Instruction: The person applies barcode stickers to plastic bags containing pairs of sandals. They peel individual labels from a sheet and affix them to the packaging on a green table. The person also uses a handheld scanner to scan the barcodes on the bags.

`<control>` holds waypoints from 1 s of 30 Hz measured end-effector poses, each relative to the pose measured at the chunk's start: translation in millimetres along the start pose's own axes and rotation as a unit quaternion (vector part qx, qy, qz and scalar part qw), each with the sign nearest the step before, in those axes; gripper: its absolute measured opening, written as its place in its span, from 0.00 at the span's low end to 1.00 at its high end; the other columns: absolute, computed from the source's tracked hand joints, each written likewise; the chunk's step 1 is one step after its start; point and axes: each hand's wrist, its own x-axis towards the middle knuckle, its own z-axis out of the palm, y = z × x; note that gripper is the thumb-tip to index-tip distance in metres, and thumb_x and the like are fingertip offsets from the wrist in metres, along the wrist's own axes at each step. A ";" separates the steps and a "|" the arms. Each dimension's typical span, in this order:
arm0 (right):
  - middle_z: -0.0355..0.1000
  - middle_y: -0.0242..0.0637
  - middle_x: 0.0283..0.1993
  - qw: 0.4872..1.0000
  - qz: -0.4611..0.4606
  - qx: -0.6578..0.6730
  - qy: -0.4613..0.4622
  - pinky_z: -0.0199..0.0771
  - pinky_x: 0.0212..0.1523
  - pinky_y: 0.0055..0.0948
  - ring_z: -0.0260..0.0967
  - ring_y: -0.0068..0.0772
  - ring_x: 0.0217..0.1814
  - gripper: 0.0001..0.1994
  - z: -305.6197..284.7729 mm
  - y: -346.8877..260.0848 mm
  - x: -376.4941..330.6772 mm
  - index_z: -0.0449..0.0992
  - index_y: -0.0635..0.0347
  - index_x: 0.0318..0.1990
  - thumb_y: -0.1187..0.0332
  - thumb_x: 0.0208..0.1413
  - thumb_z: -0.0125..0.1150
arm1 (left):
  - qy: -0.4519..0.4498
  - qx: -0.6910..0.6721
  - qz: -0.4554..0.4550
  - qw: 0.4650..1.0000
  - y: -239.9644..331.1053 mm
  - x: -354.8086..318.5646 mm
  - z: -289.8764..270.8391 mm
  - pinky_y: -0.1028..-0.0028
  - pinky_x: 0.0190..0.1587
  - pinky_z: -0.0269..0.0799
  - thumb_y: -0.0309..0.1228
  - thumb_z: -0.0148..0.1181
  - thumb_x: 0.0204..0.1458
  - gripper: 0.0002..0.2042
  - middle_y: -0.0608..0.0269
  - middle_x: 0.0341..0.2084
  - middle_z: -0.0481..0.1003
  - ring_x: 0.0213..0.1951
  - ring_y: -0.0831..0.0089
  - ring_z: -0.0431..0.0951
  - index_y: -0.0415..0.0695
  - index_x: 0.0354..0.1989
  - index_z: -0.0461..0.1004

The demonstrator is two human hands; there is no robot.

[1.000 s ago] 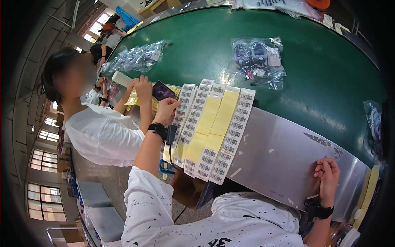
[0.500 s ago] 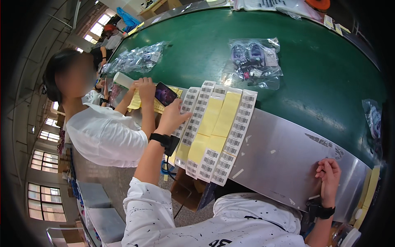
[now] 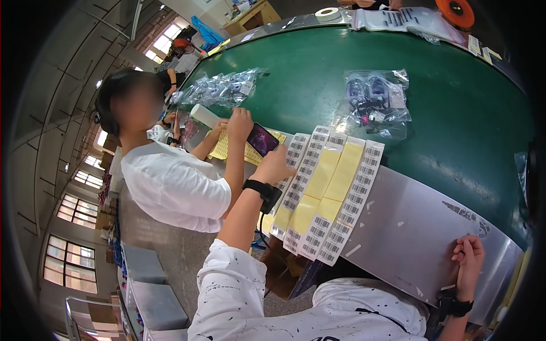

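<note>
My left hand is over the left end of a row of barcode label strips, thumb and forefinger apart. Its fingertips reach the lower edge of a phone with a lit screen; whether they touch it is unclear. The strips lie side by side, white with printed stickers, and bare yellow backing shows on the middle ones. My right hand rests by the metal plate at the right, fingers curled in, with nothing visible in them.
A co-worker in a white shirt stands close at my left, hands over yellow label sheets beside a white roll. Bagged shoes and more clear bags lie on the green table. An orange reel stands far right.
The whole view has shifted, so the table and people appear further right and slightly lower. My left hand stays by the phone and strips; my right hand keeps its curled pose.
</note>
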 end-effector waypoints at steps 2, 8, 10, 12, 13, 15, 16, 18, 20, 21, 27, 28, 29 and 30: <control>0.69 0.32 0.34 1.000 -0.003 -0.003 -0.006 0.69 0.26 0.17 0.66 0.17 0.30 0.05 -0.4 0.0 0.1 0.72 0.63 0.36 0.72 0.63 0.51 | 0.010 0.017 0.001 1.000 -0.8 2.6 3.3 0.58 0.45 0.73 0.34 0.66 0.38 0.31 0.31 0.35 0.75 0.41 0.40 0.77 0.27 0.49 0.62; 0.70 0.32 0.32 1.000 -0.008 -0.002 -0.001 0.70 0.26 0.18 0.66 0.17 0.29 0.06 0.5 -0.8 1.3 0.72 0.64 0.36 0.72 0.62 0.52 | 0.036 0.023 -0.007 0.999 5.9 13.0 2.8 0.57 0.44 0.74 0.33 0.66 0.35 0.29 0.34 0.34 0.76 0.39 0.41 0.78 0.28 0.44 0.63; 0.70 0.33 0.31 1.000 -0.005 -0.005 0.003 0.70 0.26 0.18 0.66 0.17 0.28 0.06 0.5 -2.7 -0.8 0.72 0.64 0.36 0.72 0.62 0.52 | 0.041 0.022 -0.010 0.999 14.2 17.9 4.2 0.57 0.45 0.74 0.33 0.66 0.34 0.29 0.35 0.34 0.76 0.40 0.41 0.77 0.29 0.44 0.64; 0.70 0.33 0.30 1.000 -0.003 -0.002 -0.003 0.71 0.25 0.18 0.67 0.18 0.28 0.06 2.3 -4.1 0.5 0.72 0.65 0.36 0.72 0.62 0.52 | 0.045 0.035 -0.013 0.998 19.5 20.1 0.5 0.56 0.46 0.74 0.33 0.66 0.34 0.29 0.35 0.34 0.76 0.41 0.41 0.77 0.30 0.45 0.64; 0.69 0.32 0.30 1.000 -0.002 -0.005 -0.007 0.70 0.26 0.17 0.66 0.17 0.28 0.05 1.5 -3.8 0.1 0.72 0.64 0.36 0.72 0.62 0.52 | 0.047 0.034 -0.013 0.998 19.4 22.0 2.4 0.56 0.46 0.74 0.33 0.66 0.34 0.29 0.35 0.35 0.76 0.41 0.41 0.77 0.30 0.45 0.64; 0.69 0.31 0.31 1.000 0.000 -0.006 -0.017 0.69 0.26 0.16 0.66 0.16 0.29 0.05 1.6 -1.9 0.1 0.72 0.62 0.36 0.72 0.63 0.51 | 0.052 0.035 -0.015 0.998 16.8 23.2 4.5 0.55 0.47 0.73 0.32 0.66 0.34 0.29 0.35 0.35 0.76 0.42 0.42 0.77 0.30 0.46 0.64; 0.70 0.33 0.30 1.000 -0.007 0.002 0.001 0.72 0.26 0.17 0.67 0.18 0.27 0.06 3.6 -2.4 -0.4 0.72 0.65 0.36 0.73 0.62 0.51 | 0.054 0.029 -0.011 0.998 18.9 20.6 4.1 0.55 0.47 0.73 0.33 0.66 0.35 0.29 0.35 0.36 0.76 0.42 0.42 0.77 0.30 0.46 0.65; 0.70 0.33 0.30 1.000 -0.005 0.003 -0.004 0.72 0.26 0.17 0.67 0.18 0.27 0.06 0.9 -2.2 0.4 0.72 0.65 0.36 0.73 0.62 0.52 | 0.064 0.039 0.002 0.997 16.0 18.3 8.1 0.55 0.46 0.73 0.34 0.66 0.35 0.29 0.35 0.36 0.76 0.42 0.42 0.77 0.30 0.45 0.65; 0.70 0.33 0.30 1.000 -0.003 0.005 -0.008 0.71 0.26 0.17 0.67 0.18 0.27 0.06 0.7 -1.4 0.2 0.72 0.65 0.36 0.73 0.62 0.52 | 0.058 0.050 -0.010 0.997 14.7 18.5 8.5 0.57 0.46 0.73 0.34 0.67 0.36 0.28 0.36 0.35 0.76 0.42 0.44 0.78 0.30 0.45 0.66; 0.70 0.34 0.30 1.000 -0.003 0.004 -0.009 0.71 0.26 0.17 0.67 0.17 0.27 0.06 1.2 -2.4 0.0 0.72 0.65 0.36 0.73 0.62 0.52 | 0.063 0.034 -0.012 0.997 15.9 17.9 7.1 0.57 0.46 0.74 0.33 0.67 0.36 0.27 0.36 0.35 0.76 0.41 0.45 0.78 0.30 0.44 0.67; 0.70 0.33 0.28 1.000 0.000 -0.002 -0.013 0.70 0.26 0.17 0.66 0.18 0.26 0.06 3.1 -6.3 -1.3 0.72 0.64 0.36 0.72 0.62 0.51 | 0.088 -0.011 -0.038 0.995 19.1 19.6 8.7 0.61 0.44 0.74 0.35 0.68 0.39 0.24 0.40 0.36 0.77 0.41 0.48 0.78 0.32 0.42 0.68; 0.70 0.34 0.28 1.000 -0.007 0.001 -0.002 0.70 0.26 0.17 0.67 0.18 0.25 0.06 4.9 -5.7 -1.5 0.73 0.65 0.36 0.72 0.62 0.52 | 0.099 -0.008 -0.030 0.995 15.7 20.2 11.6 0.62 0.43 0.73 0.36 0.68 0.40 0.24 0.41 0.34 0.77 0.39 0.50 0.78 0.32 0.42 0.69; 0.70 0.34 0.28 1.000 -0.008 0.001 -0.001 0.70 0.26 0.17 0.67 0.18 0.25 0.06 5.7 -6.3 -1.6 0.73 0.65 0.36 0.72 0.62 0.52 | 0.110 -0.005 -0.022 0.994 10.6 19.1 15.2 0.62 0.42 0.73 0.37 0.68 0.42 0.24 0.43 0.33 0.77 0.38 0.52 0.79 0.32 0.41 0.70; 0.70 0.34 0.28 1.000 -0.008 0.001 -0.002 0.70 0.26 0.17 0.67 0.18 0.25 0.06 6.8 -6.4 -1.9 0.73 0.65 0.36 0.72 0.62 0.52 | 0.120 -0.001 -0.015 0.993 7.5 16.6 17.8 0.63 0.40 0.73 0.38 0.68 0.43 0.23 0.45 0.32 0.77 0.36 0.53 0.79 0.33 0.41 0.70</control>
